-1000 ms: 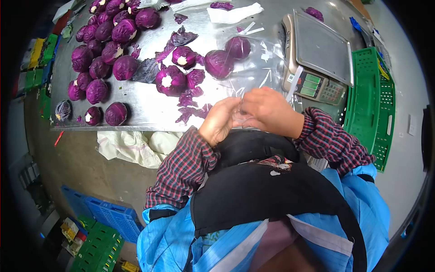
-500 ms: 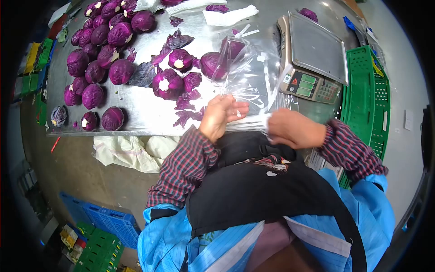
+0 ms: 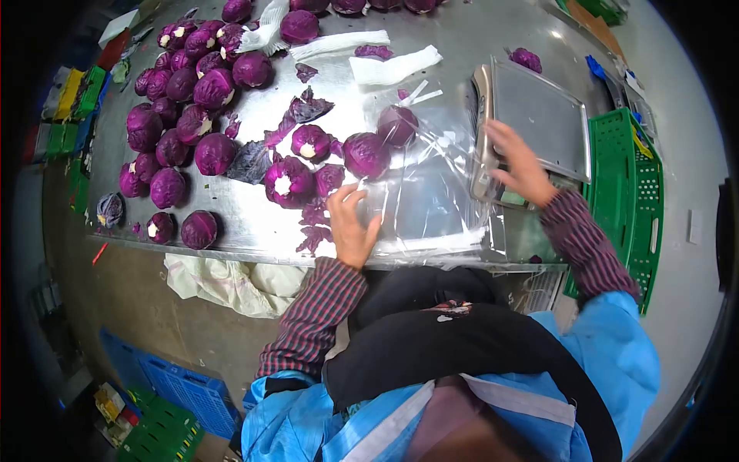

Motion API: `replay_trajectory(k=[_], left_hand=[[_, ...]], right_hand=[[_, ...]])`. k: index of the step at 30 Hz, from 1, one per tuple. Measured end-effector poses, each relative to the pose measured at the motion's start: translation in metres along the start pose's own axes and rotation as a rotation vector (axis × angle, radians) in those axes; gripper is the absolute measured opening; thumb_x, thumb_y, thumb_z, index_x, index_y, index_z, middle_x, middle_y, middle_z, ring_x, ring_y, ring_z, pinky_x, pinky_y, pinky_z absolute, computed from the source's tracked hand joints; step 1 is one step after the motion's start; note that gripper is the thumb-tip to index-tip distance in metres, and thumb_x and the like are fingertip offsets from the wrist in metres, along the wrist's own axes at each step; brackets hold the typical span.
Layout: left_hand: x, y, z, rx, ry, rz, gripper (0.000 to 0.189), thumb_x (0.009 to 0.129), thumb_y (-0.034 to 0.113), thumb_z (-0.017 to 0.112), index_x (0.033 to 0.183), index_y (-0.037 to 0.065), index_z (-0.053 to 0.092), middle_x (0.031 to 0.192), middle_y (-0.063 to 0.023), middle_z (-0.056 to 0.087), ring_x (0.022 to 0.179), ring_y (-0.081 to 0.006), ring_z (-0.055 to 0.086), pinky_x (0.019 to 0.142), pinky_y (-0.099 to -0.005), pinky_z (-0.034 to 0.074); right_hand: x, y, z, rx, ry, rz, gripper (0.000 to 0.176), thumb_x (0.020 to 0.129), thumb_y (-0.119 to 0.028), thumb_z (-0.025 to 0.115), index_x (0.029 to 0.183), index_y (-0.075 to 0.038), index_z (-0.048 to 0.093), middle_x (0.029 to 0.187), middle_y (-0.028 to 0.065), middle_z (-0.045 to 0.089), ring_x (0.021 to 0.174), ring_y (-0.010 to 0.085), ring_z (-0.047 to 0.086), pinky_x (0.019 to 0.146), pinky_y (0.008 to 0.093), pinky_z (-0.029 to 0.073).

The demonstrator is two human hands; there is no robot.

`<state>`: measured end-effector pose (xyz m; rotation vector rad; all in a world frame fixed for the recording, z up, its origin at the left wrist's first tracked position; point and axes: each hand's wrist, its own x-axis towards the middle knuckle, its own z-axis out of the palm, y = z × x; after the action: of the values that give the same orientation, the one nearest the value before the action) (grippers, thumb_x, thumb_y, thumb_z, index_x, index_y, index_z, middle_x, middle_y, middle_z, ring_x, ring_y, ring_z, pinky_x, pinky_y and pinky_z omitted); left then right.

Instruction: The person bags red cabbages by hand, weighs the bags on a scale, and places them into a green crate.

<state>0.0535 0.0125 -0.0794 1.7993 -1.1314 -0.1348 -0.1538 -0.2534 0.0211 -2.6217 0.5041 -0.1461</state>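
Observation:
My left hand [image 3: 351, 229] is open at the table's front, its fingers spread beside the left edge of the clear plastic bags [image 3: 435, 204]. Just beyond its fingertips are a red cabbage [image 3: 366, 156] and torn purple leaves [image 3: 314, 239]. Over the near left corner of the weighing scale [image 3: 539, 108] I hold my right hand [image 3: 522, 163], open with fingers stretched out and nothing in it. It hides most of the scale's display. Another red cabbage [image 3: 398, 125] sits at the far edge of the bags, partly under the film. A trimmed cabbage [image 3: 289, 183] shows its pale cut stem.
Several red cabbages [image 3: 214, 88] are heaped on the left of the metal table [image 3: 254, 223]. White foam nets [image 3: 396, 66] lie farther back. A green crate [image 3: 612, 158] stands right of the scale, and a white sack [image 3: 231, 285] hangs below the front edge.
My right hand has moved from the table's front edge up to the scale. My left hand has shifted slightly left, its fingers now spread. The view has tilted, showing more of the table's back.

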Motion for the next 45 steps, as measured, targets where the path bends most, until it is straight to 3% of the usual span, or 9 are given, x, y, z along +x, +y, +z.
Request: replay_trajectory(k=[6,12,21,25,30,32,34,40,45], left_hand=[[0.03,-0.014,0.004,-0.234,0.096,-0.361,0.003,0.085,0.005,0.062,0.088,0.003,0.061,0.075,-0.0075,0.065,0.065,-0.0192,0.059,0.069,-0.0314,0.048],[0.053,0.0,-0.045,-0.674,0.058,-0.69,0.032,0.101,0.026,0.044,0.084,0.002,0.056,0.068,-0.0067,0.062,0.059,-0.0116,0.058,0.059,-0.0243,0.047],[-0.023,-0.018,-0.025,-0.719,-0.13,-1.232,0.018,0.095,0.018,0.048,0.09,0.002,0.054,0.072,-0.0079,0.062,0.05,-0.015,0.056,0.047,-0.0281,0.048],[-0.002,0.036,-0.023,-0.119,0.052,-0.016,0.047,0.076,0.009,0.072,0.118,0.004,0.05,0.128,-0.0191,0.045,0.119,-0.0323,0.043,0.099,-0.0497,0.034],[0.013,0.021,0.008,0.266,-0.605,0.03,0.08,0.059,0.037,0.083,0.129,0.017,0.049,0.129,-0.0098,0.047,0.117,-0.0354,0.044,0.095,-0.0525,0.035],[0.004,0.011,0.01,0.206,-0.757,-0.072,0.084,0.056,0.04,0.084,0.13,0.019,0.049,0.129,-0.0101,0.047,0.116,-0.0353,0.045,0.093,-0.0523,0.036],[0.003,0.007,0.013,0.168,-0.704,-0.051,0.088,0.053,0.042,0.084,0.131,0.021,0.049,0.124,-0.0105,0.049,0.111,-0.0351,0.047,0.089,-0.0507,0.039],[0.036,-0.044,0.017,-0.35,-0.952,-0.507,0.093,0.065,0.042,0.084,0.137,0.003,0.041,0.129,-0.021,0.049,0.117,-0.0268,0.052,0.094,-0.036,0.045],[0.084,-0.022,-0.037,-0.811,-1.126,-0.863,0.072,0.093,0.057,0.041,0.143,0.006,0.033,0.143,-0.0129,0.038,0.123,-0.0248,0.046,0.095,-0.0371,0.043]], right_hand=[[0.1,0.013,0.066,0.301,-0.094,-0.414,0.035,0.078,-0.007,0.067,0.113,-0.009,0.066,0.118,0.0108,0.062,0.106,0.0283,0.06,0.093,0.038,0.047],[0.064,-0.025,0.056,1.254,-0.054,0.632,0.041,0.095,-0.037,0.054,0.084,0.001,0.064,0.076,0.0095,0.066,0.071,0.0165,0.065,0.063,0.026,0.053],[-0.017,-0.014,0.122,1.543,0.018,1.089,0.025,0.092,-0.026,0.053,0.085,-0.002,0.058,0.072,0.0081,0.062,0.058,0.0183,0.06,0.051,0.0296,0.051],[-0.035,-0.023,0.127,1.421,-0.025,1.167,0.023,0.09,-0.027,0.054,0.085,-0.005,0.058,0.07,0.0068,0.06,0.058,0.0172,0.059,0.049,0.0302,0.051],[-0.025,-0.038,0.098,0.787,-0.063,1.059,0.037,0.083,-0.018,0.061,0.114,-0.001,0.054,0.101,0.014,0.062,0.081,0.0237,0.063,0.064,0.0373,0.054],[-0.018,-0.048,0.081,-0.088,0.159,0.0,0.068,0.071,-0.015,0.072,0.133,-0.008,0.045,0.128,0.0152,0.05,0.113,0.0315,0.052,0.089,0.0475,0.047],[-0.003,-0.061,0.08,-0.088,-0.192,-0.184,0.086,0.058,-0.016,0.079,0.137,-0.015,0.043,0.138,0.0145,0.041,0.128,0.0376,0.037,0.103,0.0494,0.035],[0.016,-0.033,0.133,0.238,-0.302,0.063,0.088,0.047,-0.015,0.082,0.129,-0.01,0.05,0.13,0.0169,0.051,0.112,0.0314,0.055,0.088,0.0359,0.046],[-0.004,-0.015,0.122,1.307,-0.506,0.519,0.064,0.074,-0.02,0.074,0.128,0.0,0.045,0.118,0.0149,0.058,0.107,0.0197,0.056,0.092,0.0317,0.045]])
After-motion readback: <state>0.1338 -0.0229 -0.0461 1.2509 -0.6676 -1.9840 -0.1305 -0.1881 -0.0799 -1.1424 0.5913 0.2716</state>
